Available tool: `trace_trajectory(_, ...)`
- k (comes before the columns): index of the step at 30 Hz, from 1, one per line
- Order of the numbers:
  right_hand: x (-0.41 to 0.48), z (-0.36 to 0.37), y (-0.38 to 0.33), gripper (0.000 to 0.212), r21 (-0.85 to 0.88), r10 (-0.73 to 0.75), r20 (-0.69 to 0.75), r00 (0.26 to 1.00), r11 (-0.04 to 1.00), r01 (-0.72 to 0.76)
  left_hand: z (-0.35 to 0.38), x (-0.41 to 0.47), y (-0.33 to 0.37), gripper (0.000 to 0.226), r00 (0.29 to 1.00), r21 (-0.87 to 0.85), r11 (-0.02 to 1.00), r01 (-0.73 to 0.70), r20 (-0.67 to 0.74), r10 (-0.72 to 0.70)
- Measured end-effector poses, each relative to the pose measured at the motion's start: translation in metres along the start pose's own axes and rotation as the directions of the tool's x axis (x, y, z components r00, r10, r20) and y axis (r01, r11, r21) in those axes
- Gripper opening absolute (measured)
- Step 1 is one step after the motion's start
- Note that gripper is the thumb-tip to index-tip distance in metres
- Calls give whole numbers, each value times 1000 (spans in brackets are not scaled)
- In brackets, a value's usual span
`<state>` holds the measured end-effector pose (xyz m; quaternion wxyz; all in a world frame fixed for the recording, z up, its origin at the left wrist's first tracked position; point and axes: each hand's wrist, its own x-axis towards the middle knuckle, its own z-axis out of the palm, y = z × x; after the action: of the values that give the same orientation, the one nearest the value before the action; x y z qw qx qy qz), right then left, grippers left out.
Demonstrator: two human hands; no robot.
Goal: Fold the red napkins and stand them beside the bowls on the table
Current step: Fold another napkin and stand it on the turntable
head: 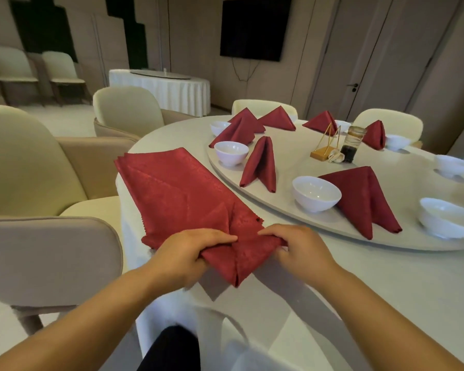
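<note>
A partly folded red napkin [236, 258] lies at the near table edge, its point hanging toward me. My left hand [188, 253] grips its left side and my right hand [298, 247] grips its right side, index fingers almost meeting on top. Under and behind it lies a stack of flat red napkins [172, 188]. On the turntable [292, 159], several folded napkins stand beside white bowls: one napkin [260, 164] next to a bowl [231, 152], another napkin [364, 199] next to a bowl [316, 194]. More white bowls [445, 218] sit to the right without napkins.
A gold stand [324, 145] and a dark jar [351, 145] sit mid-turntable. Beige chairs [38, 167] crowd the table's left side, one chair back [51, 258] close to my left arm. Another draped table [161, 87] stands behind.
</note>
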<state>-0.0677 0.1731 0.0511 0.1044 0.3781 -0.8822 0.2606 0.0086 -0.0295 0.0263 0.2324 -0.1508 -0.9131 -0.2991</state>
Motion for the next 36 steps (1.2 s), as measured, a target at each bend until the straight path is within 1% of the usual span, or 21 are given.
trace_trajectory(1,0,-7,-5,37,65,49,21,999,997,-50,-11,2,10,60,997,-73,995,71,-3,-72)
trace_trajectory(2,0,-16,-12,27,121,64,20,998,990,-66,-21,5,21,49,995,-127,987,96,-4,-97)
trace_trajectory(3,0,-25,-18,19,180,53,8,999,982,-53,-32,9,31,30,995,-147,985,93,-18,-97)
trace_trajectory(4,2,-35,-25,25,209,36,-15,999,977,-32,-42,13,37,13,994,-192,976,106,-20,-112)
trace_trajectory(5,3,-45,-31,31,245,26,-20,999,969,-20,-52,18,42,23,988,-222,965,139,-32,-150)
trace_trajectory(6,4,-56,-38,32,282,25,-16,1000,959,-20,-63,22,51,28,985,-265,952,150,-39,-166)
trace_trajectory(8,5,-77,-52,18,392,37,-6,999,919,-32,-84,31,71,20,975,-339,920,197,-32,-220)
trace_trajectory(9,4,-87,-59,13,457,63,9,998,888,-60,-95,35,76,16,971,-399,890,221,1,-241)
trace_trajectory(11,4,-107,-67,9,588,96,65,993,801,-116,-114,43,90,11,959,-522,806,278,111,-259)
trace_trajectory(13,4,-120,-73,4,670,78,154,985,725,-162,-126,51,94,16,944,-570,753,329,204,-258)
trace_trajectory(15,7,-125,-69,8,700,52,232,971,684,-204,-127,60,92,17,917,-594,700,396,291,-272)
trace_trajectory(17,12,-119,-56,5,688,77,322,944,666,-289,-114,70,84,15,867,-599,630,494,396,-303)
trace_trajectory(19,15,-102,-39,4,640,126,419,899,661,-391,-91,74,67,20,801,-568,569,594,484,-353)
trace_trajectory(21,19,-78,-16,11,547,203,488,849,686,-479,-61,76,43,17,731,-525,512,680,543,-414)
trace_trajectory(24,25,-36,19,11,329,334,510,793,775,-539,-14,77,6,16,604,-443,412,796,619,-502)
trace_trajectory(26,29,-14,35,10,211,390,498,775,813,-544,9,78,-14,17,529,-371,380,847,650,-545)
trace_trajectory(27,32,-5,41,13,178,403,493,771,821,-542,18,81,-23,16,507,-342,378,860,656,-560)
trace_trajectory(29,40,6,50,19,137,415,475,776,836,-531,29,87,-37,15,486,-313,377,872,648,-586)
trace_trajectory(32,55,19,60,26,135,421,439,794,843,-521,36,100,-54,15,487,-294,393,871,627,-609)
trace_trajectory(34,65,26,66,24,136,420,412,809,849,-510,37,108,-63,17,492,-278,414,867,616,-616)
trace_trajectory(36,74,32,70,15,119,415,389,822,862,-492,38,116,-71,19,507,-268,440,857,587,-631)
